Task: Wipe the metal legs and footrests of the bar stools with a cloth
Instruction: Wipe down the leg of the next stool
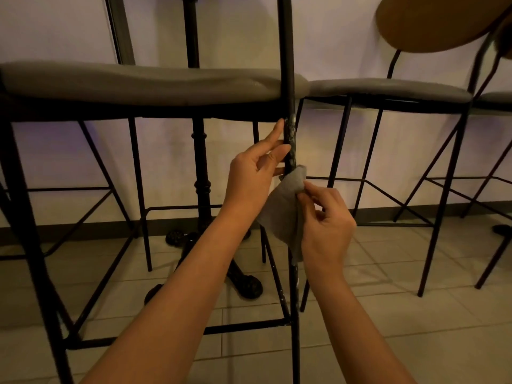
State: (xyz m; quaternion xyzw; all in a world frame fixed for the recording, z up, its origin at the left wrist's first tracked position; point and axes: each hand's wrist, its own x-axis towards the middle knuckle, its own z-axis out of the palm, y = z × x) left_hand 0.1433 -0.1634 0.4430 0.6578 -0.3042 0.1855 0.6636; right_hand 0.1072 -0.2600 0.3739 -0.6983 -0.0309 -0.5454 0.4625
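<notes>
A black metal stool leg (pixel 288 79) runs from top to bottom through the middle of the head view, scuffed and worn just below the grey seat (pixel 138 81). My left hand (pixel 255 173) rests against the leg's left side, fingers stretched up along it. My right hand (pixel 327 225) pinches a grey cloth (pixel 285 209) between thumb and fingers. The cloth is pressed against the leg just under my left fingers and hangs down in front of it. The stool's footrest bar (pixel 243 327) crosses low, behind my forearms.
A second bar stool (pixel 388 91) with black legs stands to the right, with a tan round seat back (pixel 432 23) above it. A black cast table pedestal (pixel 201 162) with curled feet stands behind the near stool. A tiled floor (pixel 388 314) and a dark skirting board lie below.
</notes>
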